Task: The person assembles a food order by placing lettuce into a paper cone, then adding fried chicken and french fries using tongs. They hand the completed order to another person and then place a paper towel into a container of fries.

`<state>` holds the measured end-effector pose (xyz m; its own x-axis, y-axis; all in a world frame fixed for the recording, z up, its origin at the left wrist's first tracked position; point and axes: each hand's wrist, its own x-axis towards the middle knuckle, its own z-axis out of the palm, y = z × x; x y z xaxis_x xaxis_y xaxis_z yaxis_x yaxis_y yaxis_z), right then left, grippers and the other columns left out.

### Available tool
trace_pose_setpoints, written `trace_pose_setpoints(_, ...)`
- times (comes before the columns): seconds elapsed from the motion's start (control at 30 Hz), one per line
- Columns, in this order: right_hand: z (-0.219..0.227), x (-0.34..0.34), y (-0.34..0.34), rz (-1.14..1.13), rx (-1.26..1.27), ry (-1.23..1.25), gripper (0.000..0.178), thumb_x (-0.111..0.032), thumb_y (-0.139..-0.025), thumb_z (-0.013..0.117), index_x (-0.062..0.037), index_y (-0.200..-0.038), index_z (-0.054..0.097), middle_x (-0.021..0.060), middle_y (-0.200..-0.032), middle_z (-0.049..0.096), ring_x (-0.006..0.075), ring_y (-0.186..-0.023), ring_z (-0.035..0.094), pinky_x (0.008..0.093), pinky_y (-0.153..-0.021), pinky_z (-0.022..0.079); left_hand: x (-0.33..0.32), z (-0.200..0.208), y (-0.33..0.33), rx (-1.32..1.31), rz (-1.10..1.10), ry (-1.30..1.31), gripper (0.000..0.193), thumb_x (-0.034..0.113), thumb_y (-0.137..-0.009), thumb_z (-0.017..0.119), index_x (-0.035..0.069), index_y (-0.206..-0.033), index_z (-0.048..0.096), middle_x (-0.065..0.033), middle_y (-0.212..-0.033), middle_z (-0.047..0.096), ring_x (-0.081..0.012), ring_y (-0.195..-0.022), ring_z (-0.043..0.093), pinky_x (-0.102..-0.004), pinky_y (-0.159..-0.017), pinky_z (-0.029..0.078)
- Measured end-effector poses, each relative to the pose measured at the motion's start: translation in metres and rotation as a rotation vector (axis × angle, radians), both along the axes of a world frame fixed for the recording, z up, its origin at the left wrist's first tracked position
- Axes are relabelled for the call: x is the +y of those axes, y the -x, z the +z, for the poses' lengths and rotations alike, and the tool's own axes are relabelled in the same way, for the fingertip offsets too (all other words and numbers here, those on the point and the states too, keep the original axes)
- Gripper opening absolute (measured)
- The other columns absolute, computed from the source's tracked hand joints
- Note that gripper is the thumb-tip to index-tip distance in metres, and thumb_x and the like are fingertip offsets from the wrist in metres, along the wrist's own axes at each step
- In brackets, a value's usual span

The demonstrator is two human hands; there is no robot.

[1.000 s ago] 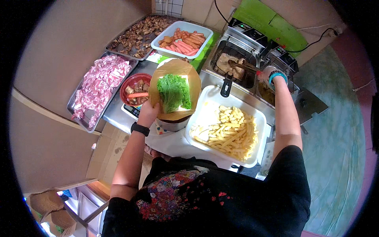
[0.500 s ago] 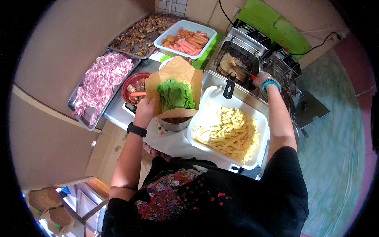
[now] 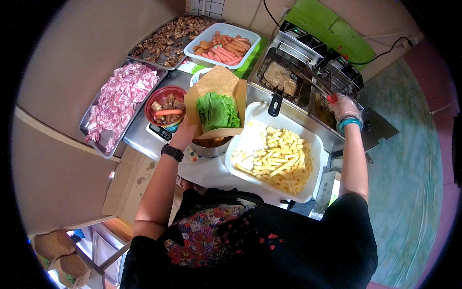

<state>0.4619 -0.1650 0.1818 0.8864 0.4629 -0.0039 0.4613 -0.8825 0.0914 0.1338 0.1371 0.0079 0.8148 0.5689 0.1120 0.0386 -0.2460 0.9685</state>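
Observation:
My left hand (image 3: pixel 185 133) grips the lower left side of a brown paper takeaway box (image 3: pixel 219 76), whose lid flap stands up. Green lettuce (image 3: pixel 215 112) lies inside it. Under the box is a round metal pot (image 3: pixel 211 151), partly covered. My right hand (image 3: pixel 345 108), in a clear plastic glove, is closed on metal tongs (image 3: pixel 314 84) with a red grip. The tongs reach left over the deep fryer (image 3: pixel 299 100). A pale, breaded flat piece of food (image 3: pixel 281 78) sits in the fryer's wire basket, whose black handle (image 3: pixel 275 103) points toward me.
A white tub (image 3: pixel 231 166) of French fries stands in front. Raw sliced meat (image 3: pixel 122 96) fills a tray at left. Behind are a tray of browned meat (image 3: pixel 168 43) and a tub of sausages (image 3: pixel 226 48). A red bowl (image 3: pixel 153 115) sits by a scale (image 3: pixel 160 132).
My right hand has moved right and slightly nearer, drawing the tongs away from the breaded piece, which now lies flat in the basket. My left hand and the box have shifted slightly right.

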Motion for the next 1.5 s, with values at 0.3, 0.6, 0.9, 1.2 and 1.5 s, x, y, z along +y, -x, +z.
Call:
trace_pose_setpoints(0.3, -0.048, -0.006, 0.020, -0.098, 0.050, 0.026, 0.032, -0.028, -0.073, 0.057, -0.0031, -0.094, 0.060, 0.0184, -0.099, 0.058, 0.0313, -0.094, 0.056, 0.0378, -0.081, 0.045, 0.006, -0.005, 0.014, 0.034, 0.074, 0.685, 0.027, 0.019, -0.081, 0.045, 0.006, -0.105, 0.049, -0.0061, -0.099, 0.054, -0.0168, -0.090, 0.053, -0.0337, -0.063, 0.046)
trace_pose_setpoints(0.6, -0.081, -0.005, 0.040, -0.203, 0.028, -0.068, 0.031, -0.029, -0.079, 0.053, -0.0065, -0.099, 0.055, 0.0184, -0.102, 0.057, 0.0332, -0.096, 0.054, 0.0413, -0.080, 0.045, -0.004, 0.035, 0.061, 0.017, 0.163, 0.699, 0.040, 0.033, -0.085, 0.045, 0.009, -0.117, 0.045, -0.0033, -0.106, 0.053, -0.0173, -0.098, 0.051, -0.0392, -0.074, 0.044)
trace_pose_setpoints(0.9, -0.116, 0.010, 0.056, -0.352, 0.074, -0.120, 0.035, -0.034, -0.081, 0.048, -0.0069, -0.103, 0.051, 0.0195, -0.103, 0.056, 0.0357, -0.095, 0.054, 0.0440, -0.080, 0.044, -0.012, 0.029, 0.065, 0.032, 0.011, 0.544, 0.045, 0.021, -0.088, 0.044, 0.012, -0.130, 0.031, -0.0042, -0.117, 0.045, -0.0122, -0.098, 0.047, -0.0249, -0.075, 0.043)
trace_pose_setpoints(1.2, -0.108, 0.036, 0.073, -0.444, 0.078, -0.087, 0.033, -0.031, -0.082, 0.046, -0.0088, -0.107, 0.048, 0.0187, -0.104, 0.056, 0.0350, -0.096, 0.055, 0.0440, -0.081, 0.044, 0.002, 0.016, 0.070, 0.016, -0.205, 0.730, 0.057, 0.009, -0.083, 0.044, 0.006, -0.134, 0.019, -0.0087, -0.124, 0.038, -0.0173, -0.113, 0.038, -0.0288, -0.096, 0.029)
trace_pose_setpoints(1.5, -0.113, 0.048, 0.071, -0.506, 0.083, -0.091, 0.034, -0.030, -0.083, 0.045, -0.0081, -0.108, 0.049, 0.0184, -0.107, 0.055, 0.0355, -0.098, 0.053, 0.0439, -0.083, 0.043, 0.011, 0.015, 0.072, 0.080, -0.197, 0.818, 0.045, 0.012, -0.086, 0.041, 0.004, -0.128, 0.026, -0.0127, -0.122, 0.036, -0.0241, -0.109, 0.041, -0.0396, -0.076, 0.051)
